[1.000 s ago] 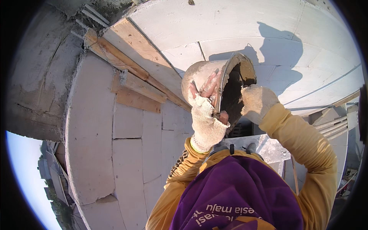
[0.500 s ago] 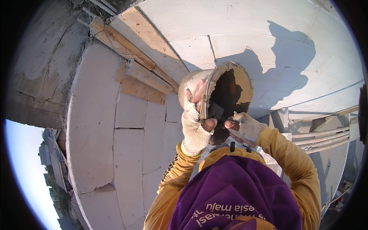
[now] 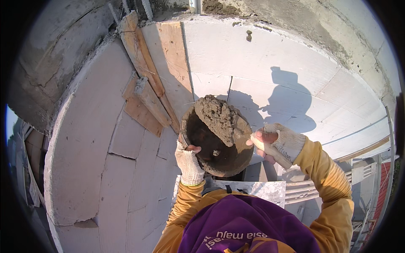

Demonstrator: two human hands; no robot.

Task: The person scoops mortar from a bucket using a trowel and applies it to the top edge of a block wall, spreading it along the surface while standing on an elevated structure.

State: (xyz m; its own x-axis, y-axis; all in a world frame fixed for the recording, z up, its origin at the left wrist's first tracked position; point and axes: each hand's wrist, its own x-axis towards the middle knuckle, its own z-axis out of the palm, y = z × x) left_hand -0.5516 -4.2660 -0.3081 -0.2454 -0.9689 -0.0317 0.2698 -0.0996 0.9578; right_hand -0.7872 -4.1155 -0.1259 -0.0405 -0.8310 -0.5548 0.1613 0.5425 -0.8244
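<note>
My left hand (image 3: pixel 189 164), in a fingerless knit glove, grips the left rim of a mortar-crusted bucket (image 3: pixel 230 164), whose open top faces me. My right hand (image 3: pixel 276 145), gloved likewise, is closed round the pale wooden handle of a trowel (image 3: pixel 273 154). A lumpy heap of grey wet mortar (image 3: pixel 215 116) sits on the trowel over the bucket's upper part and hides its blade. The bucket's inside is dark, with a small lump of mortar lower down.
White block walls (image 3: pixel 88 143) surround the bucket, with wooden boards (image 3: pixel 168 50) in the corner and concrete (image 3: pixel 50 71) with protruding bars at upper left. A speckled pale board (image 3: pixel 257 187) lies below, beside several pale poles (image 3: pixel 308 192) at right.
The bucket has turned from tipped sideways to opening toward me and shifted left. My right hand has moved out rightward with the trowel, which now carries a heap of mortar.
</note>
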